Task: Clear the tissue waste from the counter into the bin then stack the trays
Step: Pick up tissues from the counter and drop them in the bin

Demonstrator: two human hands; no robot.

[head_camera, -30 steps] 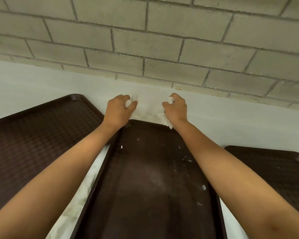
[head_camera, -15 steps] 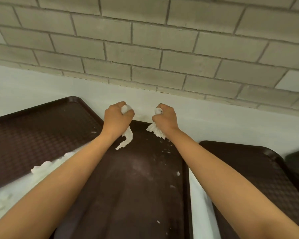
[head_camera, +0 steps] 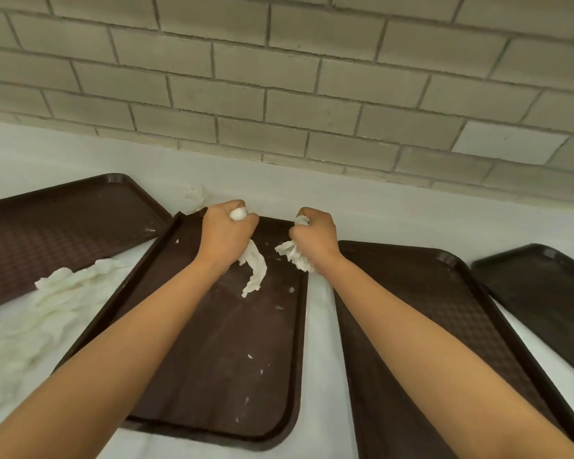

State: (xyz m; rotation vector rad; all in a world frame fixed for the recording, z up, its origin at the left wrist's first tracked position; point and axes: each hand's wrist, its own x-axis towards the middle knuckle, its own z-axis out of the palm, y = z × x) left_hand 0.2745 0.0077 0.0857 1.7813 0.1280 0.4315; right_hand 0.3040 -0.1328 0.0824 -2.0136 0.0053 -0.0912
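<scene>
Two fists are closed over the far end of the middle dark brown plastic tray (head_camera: 219, 359), and each one is clamped on crumpled white tissue. The left hand (head_camera: 226, 233) squeezes a wad, and a twisted strip of tissue (head_camera: 254, 273) hangs from it down toward the tray surface. The right hand (head_camera: 315, 236) grips a smaller ragged clump (head_camera: 294, 255) just above the tray's right rim.

Most loose waste now lies to the left. A long pile of white tissue (head_camera: 47, 313) stretches on the pale counter (head_camera: 312, 200) in the gap between the left brown tray (head_camera: 47, 226) and the middle tray; its long axis runs from near the left forearm outward to the lower left. The left hand is clearly the nearer one. Another small piece of tissue (head_camera: 196, 197) rests on the counter just beyond the middle tray's far left corner, also closer to the left hand.

To the right, a third brown tray (head_camera: 428, 326) and a darker fourth tray (head_camera: 544, 293) lie side by side with narrow strips of counter between them. The grey block wall (head_camera: 312, 94) closes the far side, so free room is only toward the person. No bin is visible, so I judge that both full hands must first be emptied somewhere outside the view.
</scene>
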